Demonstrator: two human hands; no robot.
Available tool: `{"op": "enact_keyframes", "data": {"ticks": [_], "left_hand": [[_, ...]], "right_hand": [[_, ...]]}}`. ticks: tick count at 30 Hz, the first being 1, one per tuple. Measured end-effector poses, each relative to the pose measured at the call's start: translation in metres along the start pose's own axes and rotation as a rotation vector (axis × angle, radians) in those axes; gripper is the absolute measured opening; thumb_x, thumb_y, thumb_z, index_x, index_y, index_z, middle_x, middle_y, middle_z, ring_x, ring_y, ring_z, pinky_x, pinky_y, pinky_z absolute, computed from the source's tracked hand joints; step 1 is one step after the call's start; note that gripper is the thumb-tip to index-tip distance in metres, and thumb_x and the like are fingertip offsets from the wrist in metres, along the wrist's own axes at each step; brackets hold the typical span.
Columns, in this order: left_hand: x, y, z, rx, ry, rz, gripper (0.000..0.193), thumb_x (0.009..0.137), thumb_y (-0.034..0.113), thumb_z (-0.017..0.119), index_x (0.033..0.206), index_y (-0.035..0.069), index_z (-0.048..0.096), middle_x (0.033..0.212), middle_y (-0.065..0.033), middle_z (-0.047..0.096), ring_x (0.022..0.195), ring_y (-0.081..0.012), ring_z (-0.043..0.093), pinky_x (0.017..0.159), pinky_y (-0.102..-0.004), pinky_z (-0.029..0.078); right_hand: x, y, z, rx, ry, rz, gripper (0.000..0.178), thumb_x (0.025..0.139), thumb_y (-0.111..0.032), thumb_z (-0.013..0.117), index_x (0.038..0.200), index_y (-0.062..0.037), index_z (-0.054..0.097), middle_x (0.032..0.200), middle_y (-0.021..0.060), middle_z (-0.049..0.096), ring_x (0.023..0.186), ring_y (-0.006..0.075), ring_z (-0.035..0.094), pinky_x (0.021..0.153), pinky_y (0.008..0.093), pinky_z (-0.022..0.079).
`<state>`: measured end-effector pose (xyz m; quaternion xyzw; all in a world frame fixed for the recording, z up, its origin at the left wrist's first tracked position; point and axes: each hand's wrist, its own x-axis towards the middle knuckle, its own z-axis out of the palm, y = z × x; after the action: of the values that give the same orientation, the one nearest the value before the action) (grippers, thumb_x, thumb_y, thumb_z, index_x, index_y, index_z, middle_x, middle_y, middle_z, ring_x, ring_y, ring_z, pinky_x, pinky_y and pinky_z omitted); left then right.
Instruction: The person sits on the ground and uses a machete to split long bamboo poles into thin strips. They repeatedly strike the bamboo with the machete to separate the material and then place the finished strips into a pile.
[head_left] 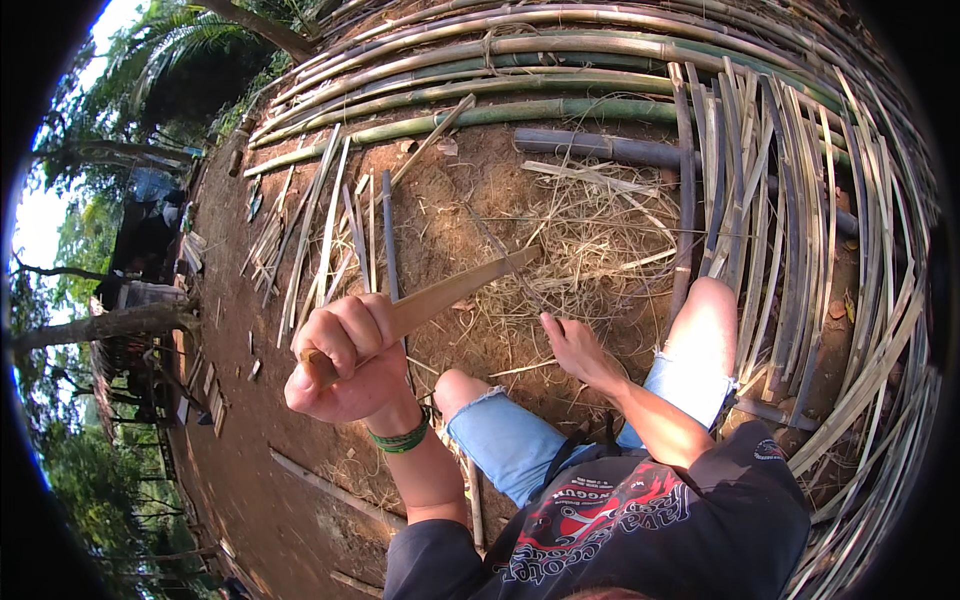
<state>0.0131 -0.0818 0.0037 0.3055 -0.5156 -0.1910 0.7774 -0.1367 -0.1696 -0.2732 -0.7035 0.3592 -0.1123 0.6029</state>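
Note:
My left hand (345,355) is raised, its fist closed round a flat, pale bamboo strip (455,292). One end of the strip sticks out by the thumb; the rest slants away to the right, over a pile of shavings. My right hand (582,352) is low in front of my knees, its fingers curled. From it a long, thin, dark blade-like tool (488,232) runs up and to the left, seen nearly edge-on, and crosses the strip near its far end. Whether the two touch I cannot tell; the tool's handle is hidden in my hand.
Bamboo shavings (600,225) lie heaped on the brown soil (300,400). Long bamboo poles (520,110) stretch across the far side. Many split slats (740,190) lie at my right, others (320,230) at the left. A dark pole (389,230) lies beyond my left hand.

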Motion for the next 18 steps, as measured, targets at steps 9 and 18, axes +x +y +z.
{"op": "enact_keyframes", "data": {"ticks": [9,18], "left_hand": [[0.005,0.001,0.006,0.006,-0.199,-0.062,0.045,0.081,0.039,0.052,0.052,0.009,0.034,0.045,-0.0028,0.038,0.035,-0.0148,0.032,0.037,-0.0280,0.024],[-0.001,0.004,0.008,0.001,-0.327,-0.101,0.045,0.082,0.037,0.052,0.050,0.011,0.035,0.043,-0.0004,0.039,0.033,-0.0136,0.038,0.034,-0.0239,0.029]], "right_hand": [[-0.061,-0.085,-0.019,0.278,-0.131,-0.249,0.049,0.099,-0.038,0.049,0.078,0.0047,0.060,0.062,0.0238,0.057,0.054,0.0376,0.054,0.056,0.0457,0.042],[-0.074,-0.101,-0.038,0.208,-0.155,-0.317,0.054,0.100,-0.044,0.047,0.076,0.0031,0.061,0.059,0.0229,0.054,0.058,0.0388,0.059,0.055,0.0451,0.043]]}}
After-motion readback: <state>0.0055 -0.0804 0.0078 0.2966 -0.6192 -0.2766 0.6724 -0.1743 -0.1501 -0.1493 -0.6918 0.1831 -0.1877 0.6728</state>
